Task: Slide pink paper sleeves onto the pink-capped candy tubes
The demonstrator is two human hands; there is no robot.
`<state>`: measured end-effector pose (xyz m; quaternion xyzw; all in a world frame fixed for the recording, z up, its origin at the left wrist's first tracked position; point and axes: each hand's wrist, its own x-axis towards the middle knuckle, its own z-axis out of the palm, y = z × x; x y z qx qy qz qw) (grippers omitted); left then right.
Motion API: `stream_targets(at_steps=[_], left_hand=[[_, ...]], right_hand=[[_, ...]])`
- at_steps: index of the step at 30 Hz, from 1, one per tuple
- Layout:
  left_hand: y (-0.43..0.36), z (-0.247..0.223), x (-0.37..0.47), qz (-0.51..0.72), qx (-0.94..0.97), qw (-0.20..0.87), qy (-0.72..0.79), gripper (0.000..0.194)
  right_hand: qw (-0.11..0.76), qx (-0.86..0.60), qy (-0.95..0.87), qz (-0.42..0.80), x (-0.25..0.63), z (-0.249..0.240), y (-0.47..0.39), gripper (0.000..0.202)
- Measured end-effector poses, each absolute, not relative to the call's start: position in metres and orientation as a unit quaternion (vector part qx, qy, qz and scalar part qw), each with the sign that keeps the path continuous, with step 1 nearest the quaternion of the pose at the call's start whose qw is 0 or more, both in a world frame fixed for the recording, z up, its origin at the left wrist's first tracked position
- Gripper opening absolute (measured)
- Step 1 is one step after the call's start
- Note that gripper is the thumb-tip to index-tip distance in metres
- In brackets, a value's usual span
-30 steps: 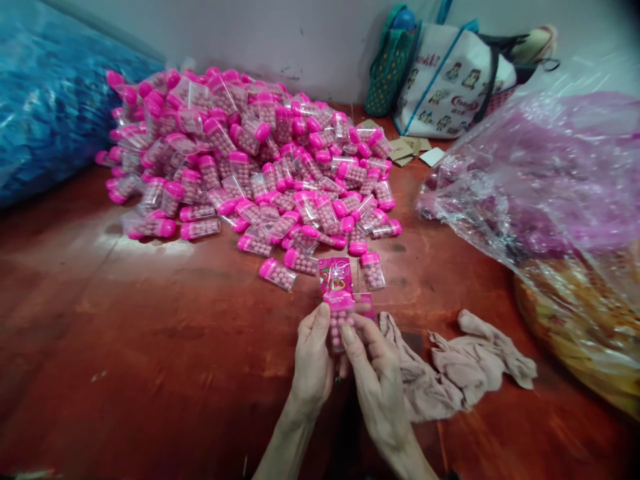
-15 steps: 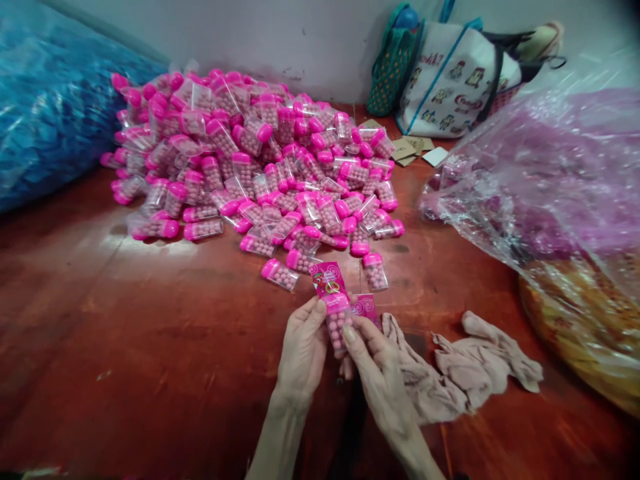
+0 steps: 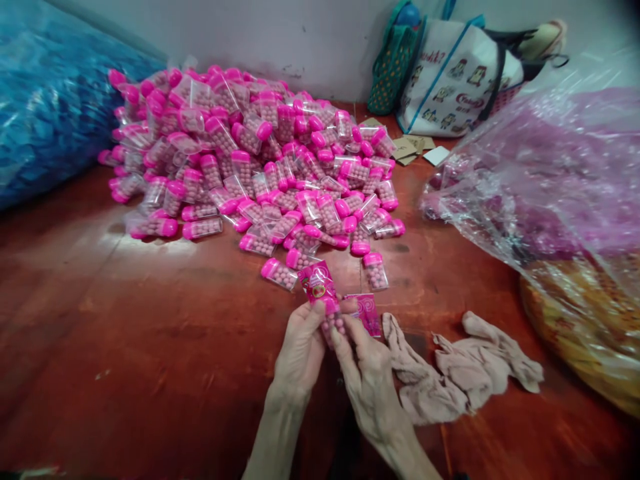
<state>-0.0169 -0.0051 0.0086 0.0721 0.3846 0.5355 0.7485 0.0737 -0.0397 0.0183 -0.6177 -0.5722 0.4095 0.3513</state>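
Between both hands is a small clear candy bottle [image 3: 336, 324] with a pink cap and round pink candies inside. A printed magenta wrapper [image 3: 318, 279] extends beyond its cap end. My left hand [image 3: 301, 343] grips the cap end from the left, thumb on top. My right hand [image 3: 366, 373] pinches the lower part of the bottle between thumb and fingers. Another printed magenta wrapper [image 3: 369, 315] lies on the floor just behind the right fingers. A large heap of similar candy bottles [image 3: 260, 160], without printed wrappers, spreads beyond my hands.
Right of my hands lies a crumpled beige cloth [image 3: 465, 373] on the reddish floor [image 3: 150, 353]. A clear plastic bag with pink contents [image 3: 565, 180] bulges at the right. A blue bag [image 3: 50, 107] stands left; a white printed tote [image 3: 453, 80] is by the wall.
The bottle and wrapper have tilted more to the left and come slightly left. My right fingers have moved left along with them, exposing more of the wrapper on the floor.
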Motion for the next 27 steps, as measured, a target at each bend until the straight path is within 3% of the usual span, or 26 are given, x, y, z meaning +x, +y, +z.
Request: stream_targets(at_steps=[3,21,27], left_hand=[[-0.005,0.007,-0.020,0.514,0.106,0.755,0.393,0.014],[-0.013,0.010,-0.008,0.483,0.163,0.753,0.415,0.018],[-0.018,0.008,-0.002,0.495,0.160,0.759,0.391,0.021]], right_hand=[[0.349,-0.603,-0.572,0.432,0.071,0.017,-0.041,0.021],[0.430,-0.605,-0.462,0.486,0.072,0.015,-0.048,0.020],[0.451,-0.625,-0.479,0.421,0.079,0.016,-0.040,0.017]])
